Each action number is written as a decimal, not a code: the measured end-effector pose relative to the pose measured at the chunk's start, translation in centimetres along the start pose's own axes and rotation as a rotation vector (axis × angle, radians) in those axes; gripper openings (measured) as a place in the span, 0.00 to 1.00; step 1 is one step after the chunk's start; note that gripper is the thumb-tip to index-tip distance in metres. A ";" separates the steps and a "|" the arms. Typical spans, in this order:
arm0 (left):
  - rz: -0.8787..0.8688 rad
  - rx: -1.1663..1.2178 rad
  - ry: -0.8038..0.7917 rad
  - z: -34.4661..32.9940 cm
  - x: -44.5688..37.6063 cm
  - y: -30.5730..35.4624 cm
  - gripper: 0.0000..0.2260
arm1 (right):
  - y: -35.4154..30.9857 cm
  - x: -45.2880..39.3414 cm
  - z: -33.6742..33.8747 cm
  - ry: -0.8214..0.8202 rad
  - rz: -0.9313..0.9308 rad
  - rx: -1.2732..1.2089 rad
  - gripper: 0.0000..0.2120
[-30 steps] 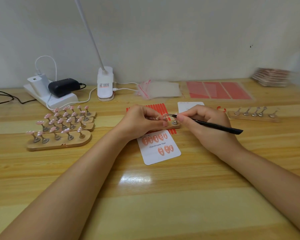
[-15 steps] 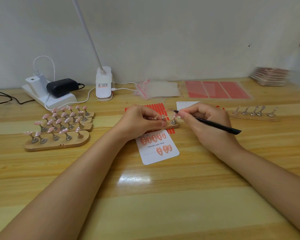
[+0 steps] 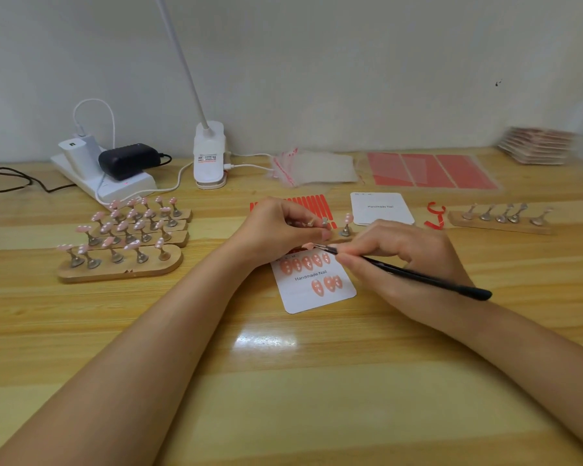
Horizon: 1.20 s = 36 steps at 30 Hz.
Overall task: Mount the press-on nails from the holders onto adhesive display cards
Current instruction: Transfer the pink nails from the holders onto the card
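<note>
While wooden holders (image 3: 120,262) crowded with pink nails on metal stems fill the left of the wooden table (image 3: 283,381), stand in several rows, one behind another. Behind them: white power strip (image 3: 115,183) carrying a white charger and black adapter (image 3: 127,160), then white clip lamp (image 3: 209,156) with its stalk rising out of view. Along the back edge: clear bags (image 3: 313,168), red adhesive sheet (image 3: 431,171), stack of pinkish cards (image 3: 535,146) blurred at far right. Nearer: blank white card (image 3: 381,208), red peeled strip (image 3: 435,215), and empty holder (image 3: 502,222) with bare metal stems, well apart from the full ones. Red adhesive strips (image 3: 313,205) partly hidden behind the left hand.

Centre: display card (image 3: 313,284) printed "Handmade Nail", flat on the table, five nails in its upper row and three below. Just beyond it, small holder (image 3: 345,230) with one nail upright on a stem.

Left hand (image 3: 280,230) curled, fingertips pinching at a bare stem on that small holder, wrist resting low. Right hand (image 3: 398,253) curled round black tweezers (image 3: 418,275), gripped like a pen, tips closed on a single pink nail (image 3: 307,245) held just above the card's top edge, beside the left thumb.
</note>
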State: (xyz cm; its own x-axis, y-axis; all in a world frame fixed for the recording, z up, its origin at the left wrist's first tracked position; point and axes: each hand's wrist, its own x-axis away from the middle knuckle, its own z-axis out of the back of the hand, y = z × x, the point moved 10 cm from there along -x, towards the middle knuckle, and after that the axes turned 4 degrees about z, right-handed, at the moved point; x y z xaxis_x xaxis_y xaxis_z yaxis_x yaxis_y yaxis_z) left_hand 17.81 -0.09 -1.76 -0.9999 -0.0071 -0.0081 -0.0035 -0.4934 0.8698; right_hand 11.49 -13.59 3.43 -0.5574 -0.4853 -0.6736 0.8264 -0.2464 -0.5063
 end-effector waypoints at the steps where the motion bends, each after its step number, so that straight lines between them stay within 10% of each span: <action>1: -0.001 0.006 0.000 0.0 0.0 0.0 0.03 | -0.3 0.0 0.0 0.003 0.018 0.004 0.05; 36: -0.025 -0.002 -0.015 0.0 0.0 0.1 0.02 | -4.3 2.7 -2.4 -0.196 0.502 0.287 0.07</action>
State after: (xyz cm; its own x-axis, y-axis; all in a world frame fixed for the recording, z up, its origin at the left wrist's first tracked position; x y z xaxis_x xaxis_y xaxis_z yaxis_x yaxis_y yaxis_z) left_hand 17.82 -0.16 -1.70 -0.9996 0.0183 -0.0223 -0.0284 -0.4949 0.8685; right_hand 6.29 -11.84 2.50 -0.0919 -0.7392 -0.6672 0.9881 -0.1506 0.0307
